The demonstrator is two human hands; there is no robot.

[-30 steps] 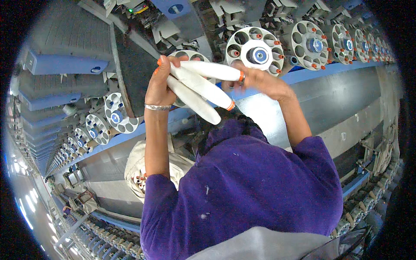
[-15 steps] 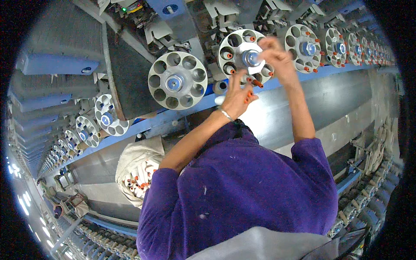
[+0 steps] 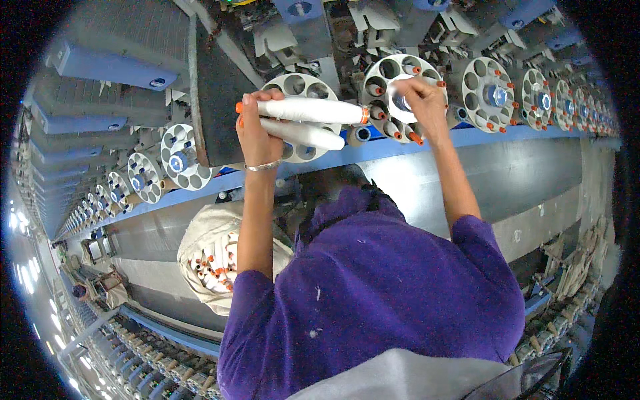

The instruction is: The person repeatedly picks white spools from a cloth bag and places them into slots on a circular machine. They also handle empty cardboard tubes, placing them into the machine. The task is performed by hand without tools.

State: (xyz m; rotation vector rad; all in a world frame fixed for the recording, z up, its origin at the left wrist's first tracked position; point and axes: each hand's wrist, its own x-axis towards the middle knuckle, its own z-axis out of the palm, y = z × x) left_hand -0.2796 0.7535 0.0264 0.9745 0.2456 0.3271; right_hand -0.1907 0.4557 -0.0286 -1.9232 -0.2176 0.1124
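Purple short-sleeved shirt (image 3: 380, 287) is covering the torso, pale flecks (image 3: 314, 333) are dotting its surface, silvery bracelet (image 3: 264, 166) is encircling the left wrist, grey fabric (image 3: 393, 377) is curving below.

Left hand (image 3: 259, 130) gripping, right hand (image 3: 427, 103) all bent fingers — both arms reaching out front.
So the left forearm (image 3: 259, 213) goes pretty much straight up the view, and the hand sits right in line above the left wrist (image 3: 261, 156), no big kink there that I can see. Fingers are curled in a proper hold, with some fingertips (image 3: 270, 96) showing at the top. The right forearm (image 3: 456, 177) leans up and inward to the left, and the right hand is a touch higher than the other one — knuckles up, fingers bent over and aimed left. Its fingertips are too blurry to say whether they're pinched together. Hands are well apart, not touching each other.
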